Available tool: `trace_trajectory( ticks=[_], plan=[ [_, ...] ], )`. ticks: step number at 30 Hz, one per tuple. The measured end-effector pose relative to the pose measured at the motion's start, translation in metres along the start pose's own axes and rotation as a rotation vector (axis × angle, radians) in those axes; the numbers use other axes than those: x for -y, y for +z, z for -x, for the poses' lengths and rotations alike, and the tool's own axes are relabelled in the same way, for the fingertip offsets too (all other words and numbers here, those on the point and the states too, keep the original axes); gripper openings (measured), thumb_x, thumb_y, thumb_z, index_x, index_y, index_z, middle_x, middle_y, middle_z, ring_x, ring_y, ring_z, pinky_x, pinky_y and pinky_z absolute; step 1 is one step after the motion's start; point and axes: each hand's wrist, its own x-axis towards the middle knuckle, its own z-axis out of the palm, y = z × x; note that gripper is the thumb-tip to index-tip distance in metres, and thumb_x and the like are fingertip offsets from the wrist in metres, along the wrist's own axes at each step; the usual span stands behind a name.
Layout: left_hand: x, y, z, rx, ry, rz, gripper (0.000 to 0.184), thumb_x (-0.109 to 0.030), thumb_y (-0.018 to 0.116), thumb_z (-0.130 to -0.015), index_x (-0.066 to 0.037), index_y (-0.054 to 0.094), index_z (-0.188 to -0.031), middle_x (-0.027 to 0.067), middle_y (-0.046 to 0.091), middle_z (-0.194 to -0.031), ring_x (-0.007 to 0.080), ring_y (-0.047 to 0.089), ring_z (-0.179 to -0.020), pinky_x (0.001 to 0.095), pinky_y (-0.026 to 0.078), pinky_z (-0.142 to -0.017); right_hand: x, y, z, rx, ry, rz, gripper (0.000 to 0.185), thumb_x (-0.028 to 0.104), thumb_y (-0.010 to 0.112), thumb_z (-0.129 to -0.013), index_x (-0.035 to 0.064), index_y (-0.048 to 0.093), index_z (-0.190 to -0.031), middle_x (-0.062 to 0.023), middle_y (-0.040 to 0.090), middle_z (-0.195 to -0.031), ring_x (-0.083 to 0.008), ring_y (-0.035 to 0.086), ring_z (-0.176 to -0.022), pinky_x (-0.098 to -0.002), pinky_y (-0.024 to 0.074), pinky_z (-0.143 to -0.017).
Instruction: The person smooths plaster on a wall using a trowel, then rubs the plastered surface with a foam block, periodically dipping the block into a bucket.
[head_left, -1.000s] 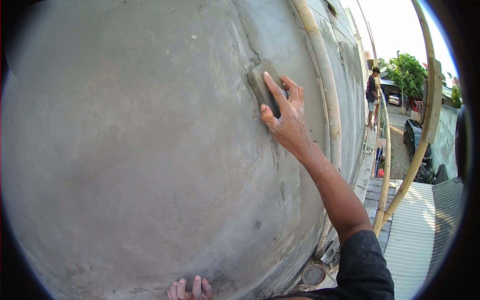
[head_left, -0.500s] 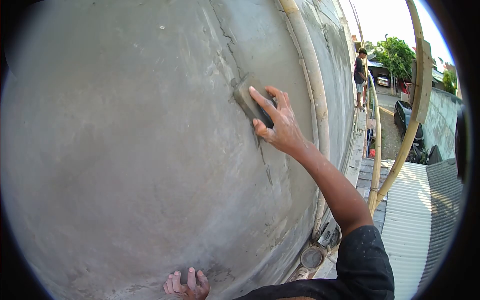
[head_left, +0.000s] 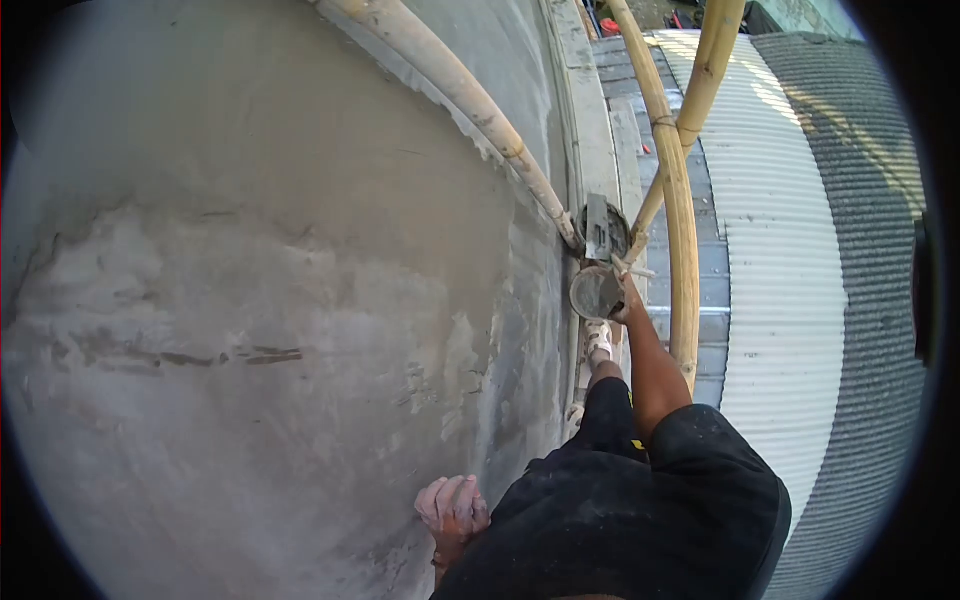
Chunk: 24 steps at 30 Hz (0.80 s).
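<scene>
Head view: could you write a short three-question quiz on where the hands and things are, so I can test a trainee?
1. True or false: the left hand is wrapped around a bamboo pole.

2. Where is the right hand?
A) On the wearer's shorts
B) At the side of the round container nearest the foot
C) Flat on the plastered wall

3. Fill in the blank: the white corrugated roof borders a corrugated roof that is ____ in colour.

Key: 1, false; 2, B; 3, dark grey.
</scene>
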Motion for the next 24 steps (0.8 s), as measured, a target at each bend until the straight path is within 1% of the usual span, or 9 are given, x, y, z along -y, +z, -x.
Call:
trace_trajectory(
  ticks=[4,6,8,10,14,17,20,22,24],
  plan=[
    [0.009,0.042,-0.022,0.350,-0.023,0.135,0.037,-0.009,0.063,-0.076,-0.015,0.059,-0.112,0.0060,0.055,-0.109,0.0274,0.047,-0.106,0.0445,0.038,-0.088,-0.028,-0.049,-0.088,-0.307,0.180,-0.129,0.053,0.053,0.052,-0.077,0.0106,0.057,-0.108,-0.0115,0.059,-0.104,-0.0318,0.057,-0.087,-0.0532,0.0470,-0.081],
    [0.008,0.062,-0.029,0.428,0.001,0.015,0.035,-0.011,0.062,-0.078,-0.015,0.059,-0.113,0.0050,0.054,-0.110,0.0265,0.046,-0.108,0.0437,0.040,-0.087,-0.053,-0.086,-0.157,-0.428,0.110,0.129,0.048,0.052,0.050,-0.079,0.0123,0.056,-0.104,-0.0110,0.058,-0.090,-0.0304,0.055,-0.076,-0.0517,0.0476,-0.078],
    [0.010,0.084,-0.015,0.442,-0.047,-0.284,0.039,-0.015,0.062,-0.082,-0.021,0.057,-0.120,0.0045,0.053,-0.117,0.0257,0.043,-0.113,0.0408,0.041,-0.087,-0.074,-0.132,-0.233,-0.499,-0.060,0.292,0.052,0.050,0.048,-0.082,0.0076,0.059,-0.111,-0.0175,0.063,-0.094,-0.0362,0.060,-0.088,-0.0521,0.0467,-0.083],
    [0.010,0.084,-0.005,0.527,0.040,-0.437,0.035,-0.023,0.064,-0.081,-0.021,0.059,-0.116,0.0079,0.052,-0.123,0.0272,0.045,-0.115,0.0435,0.042,-0.090,-0.071,-0.136,-0.249,-0.508,-0.057,1.338,0.056,0.047,0.047,-0.086,0.0024,0.061,-0.118,-0.0265,0.063,-0.107,-0.0399,0.058,-0.107,-0.0466,0.0444,-0.093],
    [0.009,0.173,-0.071,0.664,0.177,-0.549,0.034,-0.030,0.067,-0.081,-0.021,0.060,-0.113,0.0113,0.050,-0.130,0.0288,0.047,-0.118,0.0461,0.042,-0.093,-0.090,-0.180,-0.336,-0.486,0.111,1.471,0.059,0.046,0.047,-0.087,-0.0006,0.059,-0.121,-0.0311,0.055,-0.122,-0.0388,0.050,-0.122,-0.0412,0.0396,-0.101],
    [0.001,0.248,-0.119,0.774,0.213,-0.504,0.036,-0.031,0.067,-0.081,-0.021,0.059,-0.115,0.0113,0.050,-0.131,0.0290,0.047,-0.119,0.0462,0.041,-0.095,-0.084,-0.169,-0.357,-0.567,0.284,1.066,0.059,0.047,0.049,-0.086,-0.0021,0.061,-0.117,-0.0310,0.056,-0.121,-0.0399,0.052,-0.119,-0.0422,0.0392,-0.101],
    [-0.003,0.329,-0.165,0.865,0.243,-0.428,0.039,-0.032,0.067,-0.080,-0.021,0.058,-0.117,0.0113,0.050,-0.132,0.0291,0.046,-0.121,0.0462,0.040,-0.097,-0.102,-0.207,-0.398,-0.570,0.157,1.340,0.060,0.047,0.050,-0.086,-0.0037,0.060,-0.117,-0.0307,0.055,-0.122,-0.0417,0.052,-0.118,-0.0439,0.0393,-0.101],
    [0.002,0.386,-0.193,0.913,0.262,-0.378,0.041,-0.032,0.067,-0.080,-0.021,0.058,-0.118,0.0112,0.050,-0.132,0.0293,0.045,-0.121,0.0463,0.039,-0.098,-0.110,-0.214,-0.422,-0.796,-0.040,1.369,0.058,0.046,0.050,-0.087,-0.0026,0.060,-0.117,-0.0300,0.055,-0.123,-0.0427,0.052,-0.117,-0.0442,0.0394,-0.101],
    [0.004,0.420,-0.204,0.952,0.284,-0.343,0.042,-0.032,0.068,-0.080,-0.021,0.057,-0.120,0.0112,0.050,-0.132,0.0294,0.045,-0.122,0.0463,0.038,-0.099,-0.105,-0.226,-0.447,-0.786,0.049,1.320,0.057,0.042,0.050,-0.087,-0.0030,0.058,-0.121,-0.0308,0.054,-0.123,-0.0417,0.051,-0.119,-0.0433,0.0386,-0.102]
  ],
)
